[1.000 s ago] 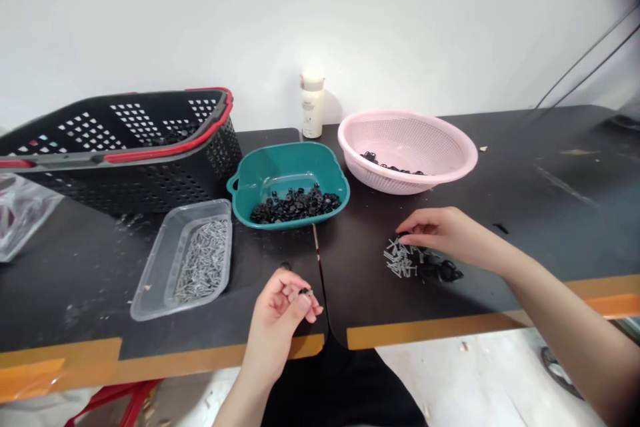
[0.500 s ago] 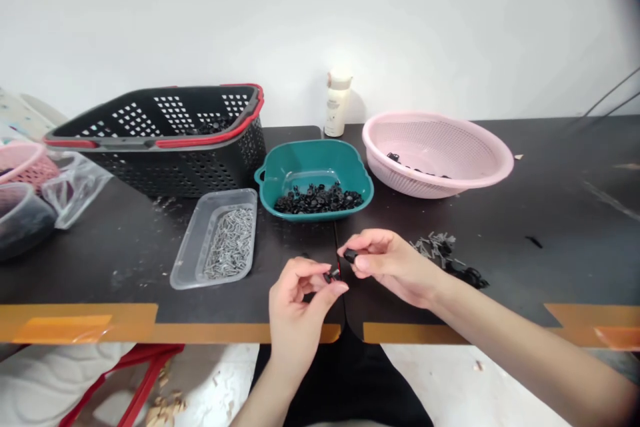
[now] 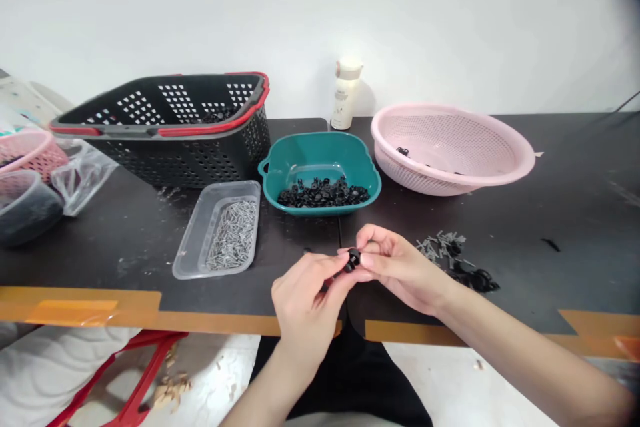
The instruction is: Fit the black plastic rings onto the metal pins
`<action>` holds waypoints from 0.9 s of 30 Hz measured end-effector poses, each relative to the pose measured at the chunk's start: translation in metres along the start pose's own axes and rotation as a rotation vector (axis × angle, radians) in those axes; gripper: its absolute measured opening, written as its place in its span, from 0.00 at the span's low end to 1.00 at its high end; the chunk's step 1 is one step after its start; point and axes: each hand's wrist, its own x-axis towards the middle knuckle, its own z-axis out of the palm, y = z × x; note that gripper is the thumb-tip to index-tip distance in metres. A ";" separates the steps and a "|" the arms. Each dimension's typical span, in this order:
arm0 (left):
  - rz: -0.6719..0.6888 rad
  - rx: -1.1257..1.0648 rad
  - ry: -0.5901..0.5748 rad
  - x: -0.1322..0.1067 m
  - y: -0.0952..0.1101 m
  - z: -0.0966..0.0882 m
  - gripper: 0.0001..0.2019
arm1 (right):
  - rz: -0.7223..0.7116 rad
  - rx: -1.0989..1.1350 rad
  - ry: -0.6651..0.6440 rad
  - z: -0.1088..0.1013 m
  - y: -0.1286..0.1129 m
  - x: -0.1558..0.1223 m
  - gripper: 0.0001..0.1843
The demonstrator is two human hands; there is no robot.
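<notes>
The hands, left hand and right hand, meet over the tabletop, fingertip to fingertip, with a small black part pinched between them. Both grips are closed down to a tight pinch; the fingers cover so much that I cannot tell whether the part is one piece or two. It sits right at the tips, the left thumb and forefinger on one side, the right thumb and bent fingers on the other. The left forearm rises from the bottom edge, back of the hand up; the right comes in slantwise from the lower right, fingers curled. Beyond the hands stands the teal tub of black parts; a clear tray of screws lies to the left, loose screws beside the right wrist
</notes>
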 end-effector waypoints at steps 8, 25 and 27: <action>0.020 0.076 -0.017 -0.005 -0.004 0.002 0.06 | 0.045 0.029 0.023 -0.001 0.000 -0.001 0.13; 0.132 0.284 -0.109 0.003 0.000 -0.003 0.08 | 0.076 -0.104 0.114 -0.006 -0.003 -0.002 0.10; 0.151 0.355 -0.144 0.006 0.000 -0.006 0.08 | 0.069 -0.141 0.126 -0.004 -0.004 -0.003 0.09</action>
